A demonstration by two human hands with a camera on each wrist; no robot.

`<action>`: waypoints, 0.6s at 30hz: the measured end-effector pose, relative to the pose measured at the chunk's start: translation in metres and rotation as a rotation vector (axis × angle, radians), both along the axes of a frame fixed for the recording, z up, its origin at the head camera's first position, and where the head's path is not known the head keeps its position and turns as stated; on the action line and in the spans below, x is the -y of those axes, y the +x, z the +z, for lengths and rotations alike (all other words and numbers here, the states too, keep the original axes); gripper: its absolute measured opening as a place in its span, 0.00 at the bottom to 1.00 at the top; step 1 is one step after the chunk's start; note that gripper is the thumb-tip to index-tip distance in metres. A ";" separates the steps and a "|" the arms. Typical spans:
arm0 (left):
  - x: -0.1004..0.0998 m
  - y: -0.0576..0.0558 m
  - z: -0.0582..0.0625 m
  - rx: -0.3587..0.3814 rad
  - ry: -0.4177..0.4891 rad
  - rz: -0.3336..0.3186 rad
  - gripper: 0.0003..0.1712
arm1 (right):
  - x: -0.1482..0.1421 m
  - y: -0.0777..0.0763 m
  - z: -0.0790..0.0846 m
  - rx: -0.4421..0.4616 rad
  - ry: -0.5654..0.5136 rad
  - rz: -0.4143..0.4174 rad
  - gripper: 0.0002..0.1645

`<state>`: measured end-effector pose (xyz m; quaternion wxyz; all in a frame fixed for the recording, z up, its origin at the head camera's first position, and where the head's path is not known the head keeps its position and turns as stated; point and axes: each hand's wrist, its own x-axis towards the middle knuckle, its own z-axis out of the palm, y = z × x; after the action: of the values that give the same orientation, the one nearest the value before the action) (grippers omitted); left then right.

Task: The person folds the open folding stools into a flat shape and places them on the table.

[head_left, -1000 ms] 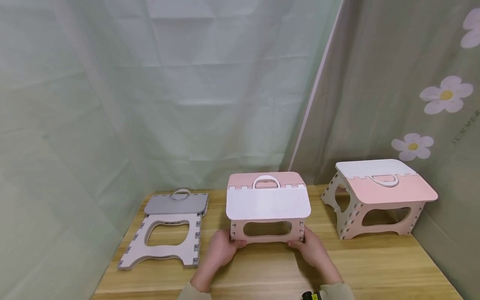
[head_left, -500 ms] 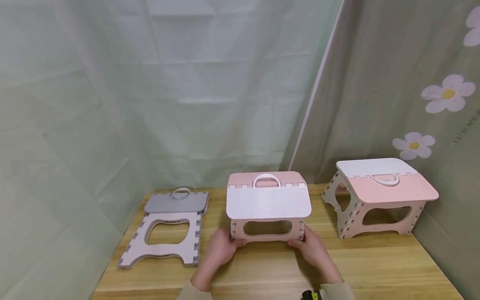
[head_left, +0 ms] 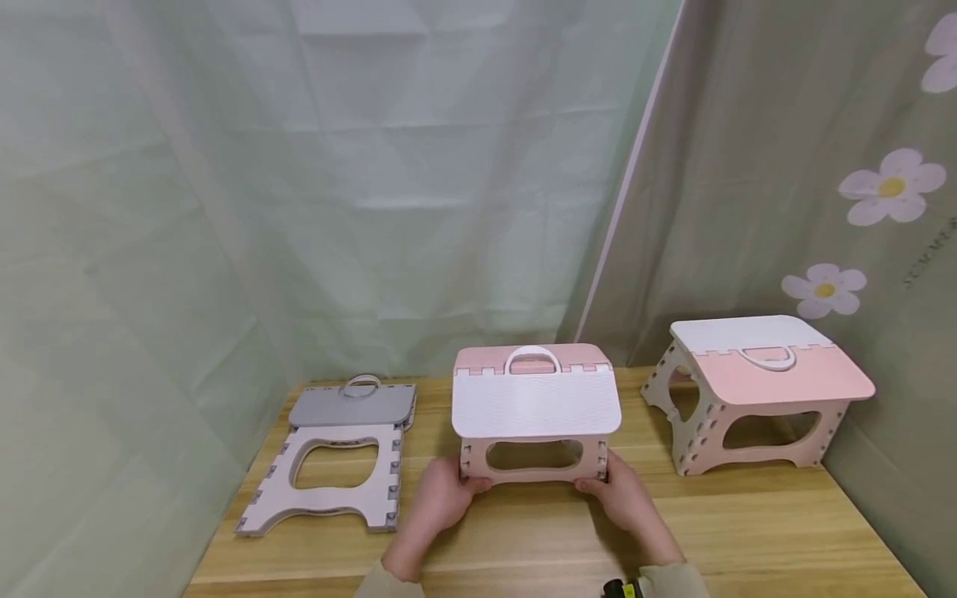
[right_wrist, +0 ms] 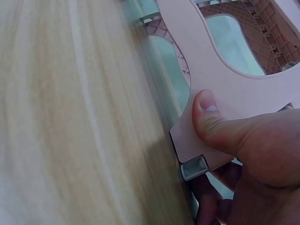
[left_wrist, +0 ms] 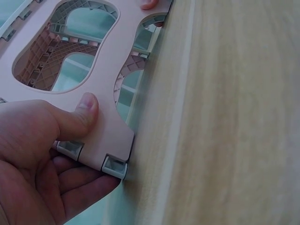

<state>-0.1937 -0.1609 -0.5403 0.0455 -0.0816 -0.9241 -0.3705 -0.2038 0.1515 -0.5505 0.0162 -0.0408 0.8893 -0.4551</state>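
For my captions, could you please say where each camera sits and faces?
On head: facing forward and down at the middle stool; left fingers, right fingers and forearms show.
On left wrist: facing the stool's left end; left fingers and a right fingertip show.
On right wrist: facing its right end; right fingers show.
Both wrist views share stool and table.

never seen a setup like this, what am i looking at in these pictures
No machine here, just a person working bare-handed. The wide picture comes from a head-worn camera looking forward and down; the two close ones come from a camera on each wrist. On the wood-grain table, a grey-and-white stool lies flat at the left, and a pink-and-white stool stands at the right. Between them is the middle stool, also pink and white; the left hand and right hand grip its near lower corners.
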 end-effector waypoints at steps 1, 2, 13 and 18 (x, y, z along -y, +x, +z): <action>0.000 0.000 0.000 0.002 -0.001 0.002 0.15 | 0.000 0.000 0.000 0.001 0.001 0.001 0.25; 0.000 0.000 0.000 -0.003 -0.003 0.000 0.15 | 0.000 0.000 0.001 0.002 0.004 0.000 0.26; -0.002 0.001 0.000 0.024 0.009 0.012 0.14 | 0.000 0.001 0.002 0.006 0.016 -0.006 0.26; -0.002 0.001 0.001 0.018 0.020 0.010 0.14 | 0.000 0.000 0.001 0.005 0.016 -0.006 0.25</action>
<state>-0.1923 -0.1594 -0.5394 0.0399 -0.0731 -0.9211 -0.3802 -0.2038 0.1517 -0.5498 0.0173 -0.0366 0.8931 -0.4480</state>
